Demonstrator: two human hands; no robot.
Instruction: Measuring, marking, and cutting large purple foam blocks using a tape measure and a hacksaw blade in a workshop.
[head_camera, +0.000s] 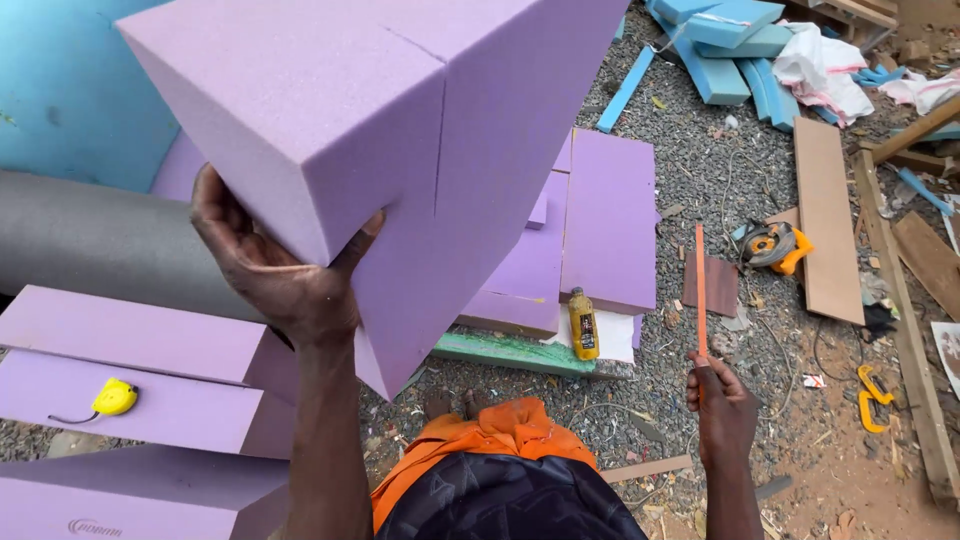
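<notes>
My left hand (275, 270) grips the lower corner of a big purple foam block (400, 130) and holds it up in the air, close to the camera. A seam runs across the block's top face. My right hand (722, 405) is lower, on the right, closed around a thin orange blade-like strip (700, 290) that points straight up. The two hands are well apart.
Purple foam slabs (140, 375) lie at the left with a yellow tape measure (115, 397) on one. More purple sheets (610, 220) and a yellow bottle (583, 325) are ahead. An orange circular saw (775, 245), wooden planks (828, 215) and blue foam offcuts (725, 40) lie on gravel.
</notes>
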